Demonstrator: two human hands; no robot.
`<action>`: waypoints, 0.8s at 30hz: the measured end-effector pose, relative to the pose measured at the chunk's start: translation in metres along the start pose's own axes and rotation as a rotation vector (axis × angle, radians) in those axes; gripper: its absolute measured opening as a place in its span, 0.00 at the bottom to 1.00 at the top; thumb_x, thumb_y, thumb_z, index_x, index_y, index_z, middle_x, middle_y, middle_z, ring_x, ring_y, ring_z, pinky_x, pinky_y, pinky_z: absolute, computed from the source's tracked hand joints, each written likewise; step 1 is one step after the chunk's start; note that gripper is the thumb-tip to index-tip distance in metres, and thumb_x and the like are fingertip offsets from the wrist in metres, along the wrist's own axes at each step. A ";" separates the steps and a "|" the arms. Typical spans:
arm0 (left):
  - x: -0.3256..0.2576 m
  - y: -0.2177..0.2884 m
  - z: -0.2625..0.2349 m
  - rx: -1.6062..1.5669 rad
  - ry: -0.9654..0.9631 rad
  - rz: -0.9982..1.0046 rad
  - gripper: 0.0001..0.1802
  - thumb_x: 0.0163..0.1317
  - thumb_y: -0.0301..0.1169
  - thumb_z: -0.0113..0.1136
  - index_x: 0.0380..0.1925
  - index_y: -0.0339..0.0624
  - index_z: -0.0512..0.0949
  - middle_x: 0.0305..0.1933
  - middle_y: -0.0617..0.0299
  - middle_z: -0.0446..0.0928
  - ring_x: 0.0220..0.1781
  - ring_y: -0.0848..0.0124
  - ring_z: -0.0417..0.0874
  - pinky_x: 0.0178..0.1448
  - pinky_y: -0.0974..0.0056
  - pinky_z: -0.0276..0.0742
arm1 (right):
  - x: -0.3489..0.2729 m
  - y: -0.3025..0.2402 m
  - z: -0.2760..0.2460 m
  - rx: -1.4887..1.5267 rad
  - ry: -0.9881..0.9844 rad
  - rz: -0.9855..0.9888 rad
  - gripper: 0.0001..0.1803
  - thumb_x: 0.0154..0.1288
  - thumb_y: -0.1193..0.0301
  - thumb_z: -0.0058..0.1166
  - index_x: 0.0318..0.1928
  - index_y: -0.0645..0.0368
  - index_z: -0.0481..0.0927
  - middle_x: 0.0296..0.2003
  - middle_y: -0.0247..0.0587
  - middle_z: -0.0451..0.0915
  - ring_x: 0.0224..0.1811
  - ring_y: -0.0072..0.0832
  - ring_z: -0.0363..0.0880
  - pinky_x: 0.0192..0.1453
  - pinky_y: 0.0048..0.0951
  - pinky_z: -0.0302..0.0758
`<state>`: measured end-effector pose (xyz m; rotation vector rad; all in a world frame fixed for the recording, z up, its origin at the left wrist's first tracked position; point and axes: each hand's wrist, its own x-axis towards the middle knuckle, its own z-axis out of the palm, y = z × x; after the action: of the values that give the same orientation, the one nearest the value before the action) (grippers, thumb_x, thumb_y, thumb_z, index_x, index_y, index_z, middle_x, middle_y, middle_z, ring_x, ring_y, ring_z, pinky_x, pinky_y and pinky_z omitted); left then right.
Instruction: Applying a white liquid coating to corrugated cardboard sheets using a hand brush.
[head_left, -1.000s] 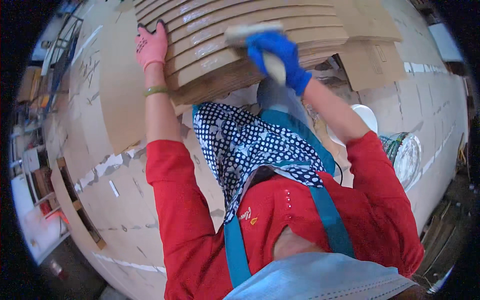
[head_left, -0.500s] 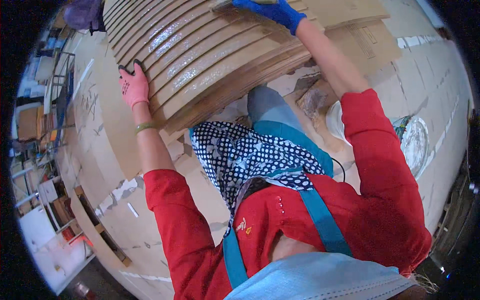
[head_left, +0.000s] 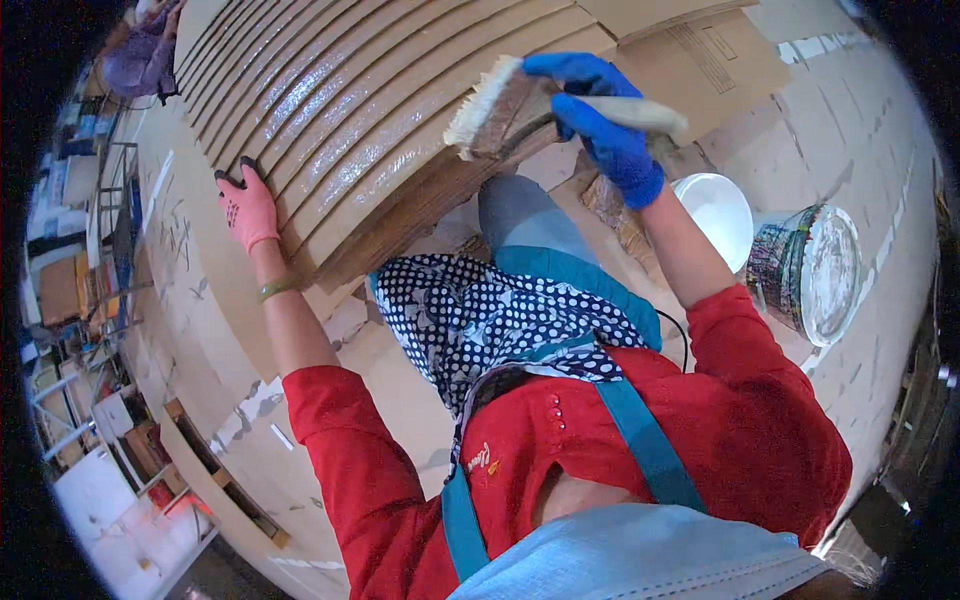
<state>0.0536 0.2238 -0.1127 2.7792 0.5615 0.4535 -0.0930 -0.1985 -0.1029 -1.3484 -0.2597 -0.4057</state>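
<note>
Overlapping brown cardboard sheets (head_left: 400,110) lie fanned out in a stepped stack, their exposed strips shiny with wet white glue. My left hand (head_left: 249,207), in a pink glove with dark fingertips, rests on the stack's left edge with its fingers spread. In a blue glove, my right hand (head_left: 612,125) grips a wide brush (head_left: 490,105) with pale bristles and a light handle. The brush is raised at the near right corner of the stack, its bristles pointing left. Whether they touch the cardboard I cannot tell.
To the right stand a white bucket (head_left: 716,215) and a glue-smeared, patterned bucket (head_left: 815,270). More flat cardboard (head_left: 715,75) lies at the far right. Another person's purple sleeve (head_left: 140,62) shows at the far left. A wooden pallet piece (head_left: 220,470) and shelving stand at left.
My right hand has drawn the brush back toward me from the far side of the stack, turning it. The left hand stays on the stack's edge.
</note>
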 end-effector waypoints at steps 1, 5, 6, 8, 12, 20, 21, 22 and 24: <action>-0.001 0.000 0.001 0.007 0.003 0.006 0.41 0.61 0.61 0.38 0.66 0.41 0.56 0.63 0.42 0.63 0.62 0.49 0.68 0.63 0.51 0.62 | 0.003 0.001 0.000 0.057 0.045 0.049 0.09 0.60 0.74 0.56 0.43 0.58 0.80 0.36 0.38 0.80 0.28 0.21 0.76 0.31 0.21 0.74; 0.002 -0.002 -0.002 0.013 0.025 0.021 0.41 0.62 0.60 0.38 0.66 0.42 0.56 0.63 0.42 0.63 0.62 0.49 0.68 0.63 0.51 0.63 | -0.004 0.031 -0.001 0.199 0.408 0.298 0.16 0.64 0.71 0.51 0.51 0.60 0.75 0.34 0.41 0.80 0.24 0.18 0.71 0.25 0.18 0.69; 0.001 -0.002 -0.002 0.010 0.028 0.026 0.41 0.62 0.60 0.38 0.66 0.42 0.56 0.63 0.42 0.63 0.62 0.49 0.68 0.63 0.51 0.63 | -0.005 0.033 -0.008 0.200 0.403 0.295 0.16 0.64 0.71 0.51 0.51 0.60 0.75 0.34 0.41 0.80 0.24 0.18 0.71 0.25 0.18 0.69; -0.004 -0.002 -0.002 0.004 0.028 0.027 0.41 0.62 0.60 0.38 0.66 0.42 0.56 0.63 0.42 0.63 0.62 0.49 0.68 0.63 0.52 0.63 | -0.010 0.027 -0.029 0.258 0.226 0.594 0.15 0.65 0.68 0.50 0.50 0.59 0.76 0.28 0.38 0.79 0.23 0.18 0.71 0.23 0.19 0.68; -0.006 0.006 -0.007 0.023 0.003 -0.013 0.41 0.62 0.60 0.38 0.66 0.42 0.56 0.63 0.42 0.63 0.62 0.49 0.68 0.63 0.52 0.63 | 0.030 0.020 -0.022 0.114 0.126 0.450 0.15 0.66 0.63 0.49 0.49 0.56 0.78 0.22 0.34 0.75 0.21 0.19 0.71 0.21 0.21 0.65; -0.004 -0.007 -0.003 0.005 0.039 0.007 0.41 0.61 0.60 0.39 0.66 0.42 0.56 0.63 0.42 0.64 0.61 0.50 0.69 0.62 0.53 0.64 | 0.232 0.030 0.050 -0.267 -0.266 -0.008 0.12 0.62 0.60 0.54 0.33 0.55 0.82 0.24 0.27 0.76 0.28 0.18 0.73 0.32 0.22 0.70; -0.007 -0.013 -0.003 0.005 0.030 -0.008 0.41 0.61 0.60 0.40 0.66 0.42 0.57 0.62 0.42 0.64 0.61 0.50 0.69 0.62 0.53 0.64 | 0.244 0.042 0.070 -0.257 -0.242 -0.012 0.12 0.61 0.60 0.55 0.32 0.55 0.82 0.24 0.28 0.77 0.26 0.19 0.73 0.31 0.22 0.71; -0.004 -0.004 -0.003 -0.017 0.026 0.005 0.41 0.61 0.60 0.40 0.66 0.42 0.57 0.62 0.43 0.64 0.61 0.50 0.69 0.62 0.53 0.64 | 0.257 0.044 0.074 -0.267 -0.195 -0.036 0.12 0.60 0.60 0.57 0.30 0.56 0.83 0.23 0.30 0.78 0.25 0.21 0.74 0.31 0.23 0.71; 0.001 0.019 -0.001 -0.054 0.014 0.037 0.41 0.61 0.60 0.40 0.66 0.42 0.57 0.62 0.43 0.64 0.61 0.50 0.69 0.62 0.53 0.64 | 0.289 0.088 0.052 -0.361 -0.136 -0.193 0.12 0.60 0.61 0.57 0.30 0.56 0.83 0.24 0.31 0.79 0.24 0.22 0.74 0.30 0.24 0.71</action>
<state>0.0603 0.2076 -0.1052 2.7409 0.4938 0.4897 0.2080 -0.1721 -0.0519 -1.7152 -0.4478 -0.5416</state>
